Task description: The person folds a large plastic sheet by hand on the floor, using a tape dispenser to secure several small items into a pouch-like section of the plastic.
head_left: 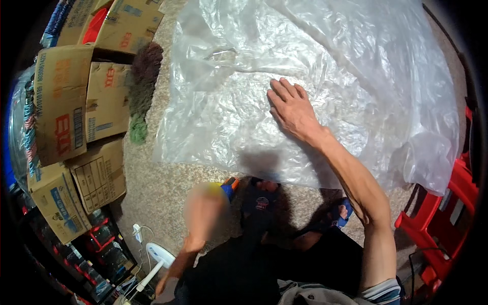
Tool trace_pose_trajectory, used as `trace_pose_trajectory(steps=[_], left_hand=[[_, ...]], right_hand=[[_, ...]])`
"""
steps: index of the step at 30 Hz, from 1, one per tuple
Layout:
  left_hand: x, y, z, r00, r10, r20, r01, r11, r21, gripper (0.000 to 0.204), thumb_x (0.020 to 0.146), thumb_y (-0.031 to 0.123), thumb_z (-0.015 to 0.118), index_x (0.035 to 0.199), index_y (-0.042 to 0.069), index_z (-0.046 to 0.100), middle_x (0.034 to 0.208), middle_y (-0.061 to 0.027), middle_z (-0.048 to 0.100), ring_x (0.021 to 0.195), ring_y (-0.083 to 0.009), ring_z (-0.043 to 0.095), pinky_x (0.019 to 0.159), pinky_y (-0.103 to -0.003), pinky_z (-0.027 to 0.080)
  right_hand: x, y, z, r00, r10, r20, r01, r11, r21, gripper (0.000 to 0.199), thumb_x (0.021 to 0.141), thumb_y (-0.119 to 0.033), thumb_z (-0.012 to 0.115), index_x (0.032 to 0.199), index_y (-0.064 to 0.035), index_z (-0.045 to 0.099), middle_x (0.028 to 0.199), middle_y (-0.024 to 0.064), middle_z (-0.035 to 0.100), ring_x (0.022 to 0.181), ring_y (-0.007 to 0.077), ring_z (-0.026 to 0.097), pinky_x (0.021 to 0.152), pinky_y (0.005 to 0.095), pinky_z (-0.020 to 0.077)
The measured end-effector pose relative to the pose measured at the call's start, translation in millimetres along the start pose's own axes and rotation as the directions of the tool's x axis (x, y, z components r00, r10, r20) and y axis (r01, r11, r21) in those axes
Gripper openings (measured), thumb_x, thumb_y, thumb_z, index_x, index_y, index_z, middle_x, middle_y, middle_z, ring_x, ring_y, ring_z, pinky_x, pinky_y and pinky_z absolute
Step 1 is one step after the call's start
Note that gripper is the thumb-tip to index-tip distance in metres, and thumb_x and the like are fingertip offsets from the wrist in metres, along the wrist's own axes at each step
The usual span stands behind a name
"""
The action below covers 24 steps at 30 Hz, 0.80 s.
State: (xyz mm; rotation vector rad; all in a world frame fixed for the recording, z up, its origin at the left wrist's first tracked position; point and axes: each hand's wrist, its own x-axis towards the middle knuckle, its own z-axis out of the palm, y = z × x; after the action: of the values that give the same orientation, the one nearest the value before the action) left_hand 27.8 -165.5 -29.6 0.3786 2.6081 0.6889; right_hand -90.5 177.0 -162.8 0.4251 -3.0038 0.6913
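Observation:
A large sheet of clear plastic film point(239, 117) lies wrinkled over the floor in front of me. My right hand point(295, 109) rests flat on its middle, fingers stretched out and holding nothing. Close to the sheet's near edge, left of my foot, my left hand point(206, 213) is closed around a small thing with blue, orange and yellow parts point(230, 187). A blur covers most of that hand, so the thing's kind and the grip's details are hidden.
Cardboard boxes point(61, 101) are stacked at the left, beside a dark brown and green fluffy bundle point(145, 76). A white round-headed object point(160, 254) with cables stands lower left. A red plastic stool point(432, 218) is at the right. My sandalled feet point(262, 201) are just below the sheet.

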Motion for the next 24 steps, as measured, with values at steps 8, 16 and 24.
trace_pose_trajectory(steps=[8, 16, 24], left_hand=[[-29.8, -6.5, 48.6, 0.995, 0.025, -0.097, 0.008, 0.943, 0.331, 0.014, 0.096, 0.016, 0.067, 0.103, 0.004, 0.068, 0.095, -0.0149, 0.065, 0.088, -0.0371, 0.063, 0.079, -0.050, 0.050], [-27.1, 7.0, 64.3, 0.981, 0.055, -0.184, 0.062, 0.817, 0.573, 0.018, 0.094, 0.020, 0.068, 0.107, 0.007, 0.067, 0.099, -0.0143, 0.066, 0.090, -0.0368, 0.065, 0.076, -0.050, 0.053], [-34.6, -17.4, 13.8, 0.998, 0.009, 0.064, -0.023, 0.975, 0.219, 0.024, 0.094, 0.025, 0.066, 0.107, 0.005, 0.067, 0.102, -0.0160, 0.064, 0.093, -0.0376, 0.064, 0.083, -0.051, 0.050]], right_hand=[[-57.3, -63.8, -3.7, 0.985, -0.010, 0.171, -0.088, 0.830, 0.551, 0.026, 0.098, -0.003, 0.064, 0.123, -0.0007, 0.066, 0.118, 0.0146, 0.072, 0.111, 0.0317, 0.068, 0.091, 0.0425, 0.0556], [-113.8, -125.8, 29.2, 0.989, 0.080, 0.121, -0.144, 0.618, 0.773, 0.028, 0.099, -0.004, 0.064, 0.127, -0.0052, 0.066, 0.109, 0.0202, 0.072, 0.100, 0.0381, 0.073, 0.082, 0.0420, 0.0611], [-79.7, -104.5, -9.6, 0.735, 0.198, 0.648, -0.628, -0.162, 0.761, 0.031, 0.103, -0.009, 0.061, 0.133, -0.0019, 0.064, 0.109, 0.0151, 0.073, 0.093, 0.0245, 0.073, 0.082, 0.0331, 0.0601]])
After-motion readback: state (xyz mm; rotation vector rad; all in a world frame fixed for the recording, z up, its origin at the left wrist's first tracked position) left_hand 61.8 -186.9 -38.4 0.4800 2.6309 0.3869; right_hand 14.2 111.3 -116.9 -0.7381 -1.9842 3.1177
